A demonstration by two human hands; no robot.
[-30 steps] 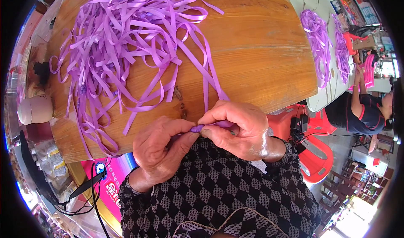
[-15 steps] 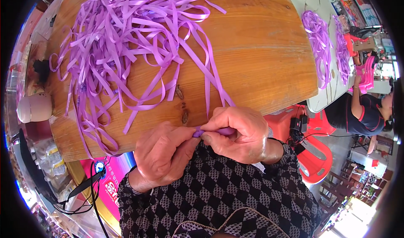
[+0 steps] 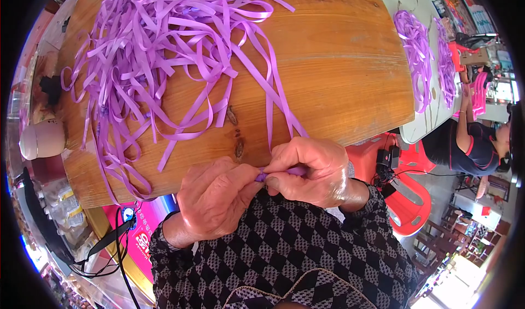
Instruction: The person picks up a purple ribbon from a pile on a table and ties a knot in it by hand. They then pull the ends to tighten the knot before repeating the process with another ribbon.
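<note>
Just off the near edge of the wooden table, my two hands meet over a purple ribbon (image 3: pixel 261 176). My left hand (image 3: pixel 216 197) pinches one side of a small bunched or knotted part of it. From the other side, my right hand (image 3: pixel 310 172) grips it between thumb and bent fingers. A length of ribbon runs into my right hand, and strands rise past it onto the table. Ahead and to the left lies a big tangled heap of purple ribbons (image 3: pixel 158 52), some with small darker purple bits on them. Fingertips partly hide the bunched spot.
The wooden table (image 3: pixel 339 74) reaches away in front. At right, a white marbled table (image 3: pixel 437 120) carries two more bundles of purple ribbon (image 3: pixel 415 57). Red plastic stools (image 3: pixel 410 205) and a seated person (image 3: pixel 473 145) are beyond. Black cables (image 3: pixel 123 238) hang at lower left.
Both hands stay joined on the ribbon, with the left shifting slightly right and its fingertips closing over the bunched spot. The view has tilted a little. The co-worker's arm has moved slightly.
</note>
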